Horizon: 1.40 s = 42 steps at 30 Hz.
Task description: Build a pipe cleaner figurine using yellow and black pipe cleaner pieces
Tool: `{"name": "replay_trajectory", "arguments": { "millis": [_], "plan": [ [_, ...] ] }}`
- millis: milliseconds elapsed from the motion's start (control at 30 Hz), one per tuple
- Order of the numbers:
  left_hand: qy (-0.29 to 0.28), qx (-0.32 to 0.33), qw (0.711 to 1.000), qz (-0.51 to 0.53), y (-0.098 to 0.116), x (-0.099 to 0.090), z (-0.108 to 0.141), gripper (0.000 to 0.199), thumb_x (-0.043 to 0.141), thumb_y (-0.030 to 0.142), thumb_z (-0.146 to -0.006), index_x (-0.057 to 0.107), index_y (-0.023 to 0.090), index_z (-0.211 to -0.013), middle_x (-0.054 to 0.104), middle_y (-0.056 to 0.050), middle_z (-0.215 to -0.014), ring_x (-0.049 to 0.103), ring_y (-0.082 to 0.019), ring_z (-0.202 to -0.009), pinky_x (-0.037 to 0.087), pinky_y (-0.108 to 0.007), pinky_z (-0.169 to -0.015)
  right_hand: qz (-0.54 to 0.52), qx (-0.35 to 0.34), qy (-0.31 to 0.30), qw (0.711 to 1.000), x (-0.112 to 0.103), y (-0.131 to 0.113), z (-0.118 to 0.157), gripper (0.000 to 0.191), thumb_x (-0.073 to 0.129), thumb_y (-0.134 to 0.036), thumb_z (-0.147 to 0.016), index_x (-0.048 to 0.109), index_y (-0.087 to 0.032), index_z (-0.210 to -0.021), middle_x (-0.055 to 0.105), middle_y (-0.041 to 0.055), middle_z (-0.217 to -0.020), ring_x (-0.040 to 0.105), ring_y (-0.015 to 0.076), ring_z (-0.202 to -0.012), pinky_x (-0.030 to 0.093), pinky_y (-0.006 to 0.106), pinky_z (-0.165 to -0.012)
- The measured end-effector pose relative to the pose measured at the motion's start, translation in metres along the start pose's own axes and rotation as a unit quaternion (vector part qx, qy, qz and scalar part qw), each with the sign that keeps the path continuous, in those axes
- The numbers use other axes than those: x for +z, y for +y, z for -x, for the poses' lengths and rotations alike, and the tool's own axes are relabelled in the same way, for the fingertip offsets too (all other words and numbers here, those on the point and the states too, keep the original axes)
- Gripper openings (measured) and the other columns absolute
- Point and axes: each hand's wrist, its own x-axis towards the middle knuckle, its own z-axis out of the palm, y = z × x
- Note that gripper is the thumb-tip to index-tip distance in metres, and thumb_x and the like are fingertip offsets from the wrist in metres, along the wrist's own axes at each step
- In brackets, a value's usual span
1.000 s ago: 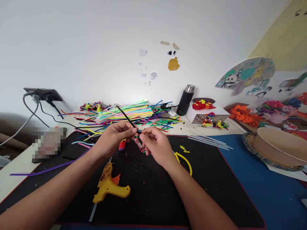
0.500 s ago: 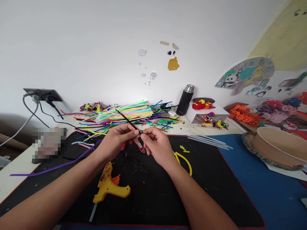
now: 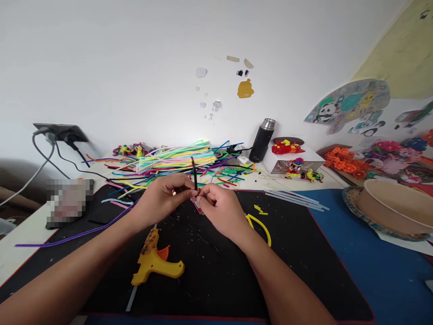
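Pinched between the fingers of my left hand (image 3: pixel 165 197) and my right hand (image 3: pixel 219 206) is a thin black pipe cleaner (image 3: pixel 194 174), its free end standing up above the fingertips. The two hands nearly touch over the black mat (image 3: pixel 216 280). Just beneath the fingertips lies a small red and white item (image 3: pixel 196 206), partly covered by them. Below my left hand is a yellow glue gun (image 3: pixel 157 264) with an orange trigger and a clear glue stick. A yellow loop (image 3: pixel 262 229) lies beside my right wrist.
Colourful pipe cleaners (image 3: pixel 177 158) are heaped along the wall. A black flask (image 3: pixel 262 141) stands near a white box (image 3: pixel 294 164). Glue sticks (image 3: pixel 294 200) lie on the right, before a large beige bowl (image 3: pixel 402 205). A purple strip (image 3: pixel 74 237) crosses the left side.
The black pipe cleaner has swung from a leftward slant to nearly upright. My hands have turned slightly and cover more of the red item.
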Motion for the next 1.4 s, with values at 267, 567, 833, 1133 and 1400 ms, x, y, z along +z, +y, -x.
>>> {"name": "replay_trajectory", "arguments": {
  "millis": [267,567,833,1133,1400],
  "plan": [
    [-0.006,-0.071,0.995,0.064,0.003,-0.005,-0.001,0.025,0.08,0.043,-0.086,0.074,0.019,-0.082,0.068,-0.001,-0.073,0.058,-0.014,-0.064,0.046,-0.025,-0.06,-0.018,0.004,0.014,1.0,0.004,0.005,-0.001,0.01,0.064,-0.031,-0.093,0.067,-0.022,-0.09,0.051,-0.0064,-0.059,0.045,0.0126,-0.053,0.03,0.025,-0.052],
    [0.054,-0.153,0.956,0.246,0.001,0.008,-0.004,0.032,0.096,0.042,-0.068,0.074,0.018,-0.072,0.066,0.0,-0.065,0.051,-0.01,-0.049,0.039,-0.021,-0.043,-0.146,0.035,0.018,0.988,0.005,0.004,-0.001,0.02,0.068,-0.042,-0.094,0.063,-0.023,-0.089,0.057,-0.0048,-0.064,0.046,0.0117,-0.046,0.033,0.025,-0.046],
    [0.059,-0.162,0.945,0.279,-0.002,0.012,-0.004,0.031,0.097,0.038,-0.067,0.074,0.017,-0.072,0.068,-0.001,-0.065,0.054,-0.01,-0.052,0.04,-0.02,-0.045,-0.154,0.029,0.023,0.987,0.005,0.003,-0.002,0.018,0.068,-0.04,-0.093,0.062,-0.023,-0.088,0.055,-0.0067,-0.059,0.045,0.0112,-0.044,0.033,0.025,-0.045],
    [0.068,-0.136,0.954,0.257,0.006,0.004,-0.004,0.037,0.096,0.047,-0.069,0.075,0.018,-0.079,0.068,-0.002,-0.07,0.059,-0.014,-0.062,0.047,-0.023,-0.053,-0.159,0.03,0.04,0.986,0.002,-0.002,-0.001,0.015,0.066,-0.036,-0.092,0.06,-0.024,-0.087,0.048,-0.0099,-0.052,0.041,0.0106,-0.04,0.03,0.025,-0.044],
    [0.054,-0.117,0.97,0.205,0.004,-0.006,-0.005,0.032,0.092,0.047,-0.074,0.079,0.019,-0.084,0.068,-0.003,-0.069,0.059,-0.016,-0.061,0.049,-0.026,-0.055,-0.138,0.025,0.036,0.989,0.004,0.002,0.0,0.012,0.066,-0.035,-0.091,0.061,-0.025,-0.086,0.044,-0.0098,-0.052,0.041,0.0119,-0.043,0.029,0.025,-0.046]
  ]
}}
